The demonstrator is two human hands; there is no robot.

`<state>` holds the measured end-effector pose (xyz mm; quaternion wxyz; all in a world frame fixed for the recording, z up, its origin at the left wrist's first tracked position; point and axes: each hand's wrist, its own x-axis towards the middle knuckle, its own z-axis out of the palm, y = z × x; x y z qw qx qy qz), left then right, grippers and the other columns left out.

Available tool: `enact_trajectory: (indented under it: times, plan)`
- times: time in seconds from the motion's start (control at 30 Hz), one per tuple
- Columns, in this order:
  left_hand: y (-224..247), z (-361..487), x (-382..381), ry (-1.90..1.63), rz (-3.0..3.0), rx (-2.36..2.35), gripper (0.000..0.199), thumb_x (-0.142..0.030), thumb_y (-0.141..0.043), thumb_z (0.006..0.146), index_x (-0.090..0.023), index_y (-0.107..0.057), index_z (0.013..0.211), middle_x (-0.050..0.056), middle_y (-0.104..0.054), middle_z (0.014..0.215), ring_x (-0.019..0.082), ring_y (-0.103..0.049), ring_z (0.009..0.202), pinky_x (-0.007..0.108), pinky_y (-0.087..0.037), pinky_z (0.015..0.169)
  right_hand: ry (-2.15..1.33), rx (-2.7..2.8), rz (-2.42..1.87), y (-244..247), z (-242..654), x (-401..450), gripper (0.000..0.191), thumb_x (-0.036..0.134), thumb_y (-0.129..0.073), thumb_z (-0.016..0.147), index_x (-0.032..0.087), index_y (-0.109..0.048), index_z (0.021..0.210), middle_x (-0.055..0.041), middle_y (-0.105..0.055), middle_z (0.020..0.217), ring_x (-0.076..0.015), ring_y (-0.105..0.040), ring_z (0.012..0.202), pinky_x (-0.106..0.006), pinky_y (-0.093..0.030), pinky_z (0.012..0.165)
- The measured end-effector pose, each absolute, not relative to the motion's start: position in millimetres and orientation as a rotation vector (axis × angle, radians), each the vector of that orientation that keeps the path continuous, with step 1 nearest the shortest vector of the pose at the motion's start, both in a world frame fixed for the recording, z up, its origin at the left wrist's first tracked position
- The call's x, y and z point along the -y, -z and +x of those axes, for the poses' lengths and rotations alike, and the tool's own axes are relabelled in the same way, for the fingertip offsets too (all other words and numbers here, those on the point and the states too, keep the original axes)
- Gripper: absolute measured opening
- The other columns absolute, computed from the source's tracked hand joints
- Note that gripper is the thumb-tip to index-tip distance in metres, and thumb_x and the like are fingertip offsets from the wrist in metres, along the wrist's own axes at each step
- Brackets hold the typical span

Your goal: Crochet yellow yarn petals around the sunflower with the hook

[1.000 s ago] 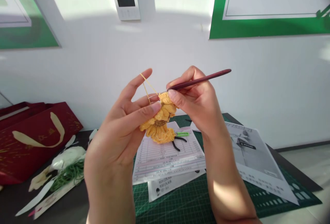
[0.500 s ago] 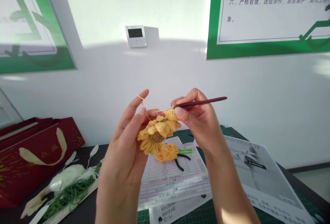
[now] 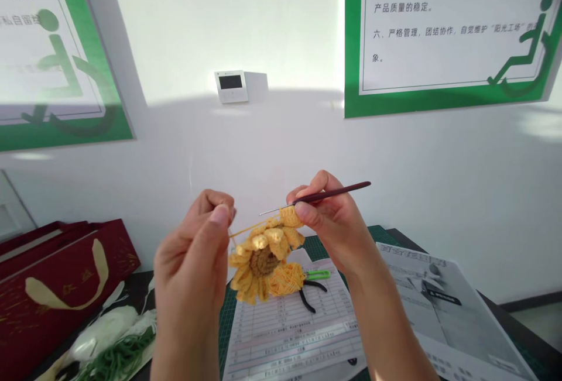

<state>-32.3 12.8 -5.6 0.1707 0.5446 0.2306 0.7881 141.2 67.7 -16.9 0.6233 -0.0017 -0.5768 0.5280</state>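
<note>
My right hand pinches a crochet hook with a dark red handle, its thin metal tip pointing left. The same fingers hold the edge of a yellow crocheted flower with a brown centre, which hangs tilted between my hands. My left hand is closed, with thumb against curled fingers, on a strand of yellow yarn that runs taut to the top of the flower. Behind and below the flower lies a ball of yellow yarn, partly hidden by the petals.
Black tool handles and a bright green item lie on printed sheets over a green cutting mat. More paper is at right. A red gift bag and green yarn are at left, a wall behind.
My left hand has closed its raised forefinger and moved down and left off the flower, drawing the yarn. The flower turned more toward me. The hook stays in my right hand; the view tilted up.
</note>
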Motion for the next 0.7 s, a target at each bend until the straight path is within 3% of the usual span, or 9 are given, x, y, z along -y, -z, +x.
enact_trajectory:
  times: [0.13,0.2,0.3,0.37,0.43,0.57,0.7]
  plan:
    - [7.6,-33.9,-26.3,-2.334,1.749,-0.996,0.021,-0.023,-0.087,0.078,-0.029,-0.078,0.059,0.005,-0.055,0.077,0.028,-0.043,0.095,0.039,-0.040,0.093,-1.166,1.346,-0.019,17.2,140.6,-67.4,0.025,0.023,-0.089,0.077,0.025,-0.065,0.084,0.0014,-0.073,0.089,-0.0130,-0.064,0.081,-0.028,-0.051,0.072]
    - [7.5,-26.3,-24.5,-2.271,1.789,-1.032,0.010,-0.033,-0.077,0.087,-0.030,-0.085,0.083,0.006,-0.063,0.081,0.030,-0.050,0.094,0.043,-0.042,0.093,-1.140,1.355,-0.013,17.3,138.6,-66.9,0.026,0.023,-0.089,0.077,0.025,-0.064,0.085,0.0017,-0.073,0.090,-0.0129,-0.064,0.080,-0.028,-0.052,0.072]
    - [6.5,-11.9,-11.7,-2.155,1.736,-0.949,0.028,-0.041,-0.060,0.098,-0.031,-0.080,0.114,0.005,-0.069,0.085,0.029,-0.064,0.090,0.041,-0.051,0.077,-1.094,1.348,-0.002,17.9,135.0,-65.9,0.024,0.023,-0.087,0.080,0.025,-0.063,0.086,0.0025,-0.072,0.089,-0.0130,-0.065,0.081,-0.029,-0.053,0.074]
    - [5.2,-5.7,-2.4,-1.901,1.501,-0.759,0.043,-0.040,-0.063,0.096,-0.034,-0.066,0.138,0.005,-0.073,0.100,0.026,-0.068,0.089,0.037,-0.054,0.072,-1.045,1.344,-0.010,19.1,133.3,-65.4,0.023,0.023,-0.085,0.082,0.025,-0.063,0.087,0.0022,-0.071,0.090,-0.0137,-0.066,0.084,-0.030,-0.053,0.078]
    - [3.7,-3.3,2.7,-1.764,1.427,-0.677,0.060,-0.032,-0.070,0.093,-0.039,-0.054,0.150,0.004,-0.073,0.105,0.022,-0.068,0.091,0.033,-0.054,0.076,-0.981,1.344,-0.031,20.5,132.9,-64.9,0.021,0.023,-0.084,0.083,0.025,-0.064,0.089,0.0014,-0.071,0.093,-0.0144,-0.066,0.087,-0.031,-0.053,0.080]
    - [1.5,-2.3,1.0,-1.649,1.423,-0.567,0.079,-0.023,-0.075,0.089,-0.046,-0.041,0.156,0.003,-0.071,0.108,0.019,-0.065,0.090,0.028,-0.054,0.076,-0.872,1.344,-0.075,22.2,134.2,-63.4,0.017,0.024,-0.079,0.088,0.026,-0.063,0.092,0.0003,-0.068,0.095,-0.0155,-0.066,0.089,-0.033,-0.053,0.082]
    - [-0.9,0.1,2.4,-1.646,1.365,-0.522,0.077,-0.016,-0.075,0.086,-0.041,-0.046,0.153,0.006,-0.072,0.117,0.022,-0.067,0.106,0.027,-0.055,0.080,-0.803,1.352,-0.090,22.2,133.7,-61.0,0.016,0.026,-0.076,0.091,0.026,-0.060,0.093,-0.0008,-0.067,0.096,-0.0170,-0.066,0.089,-0.035,-0.054,0.081]
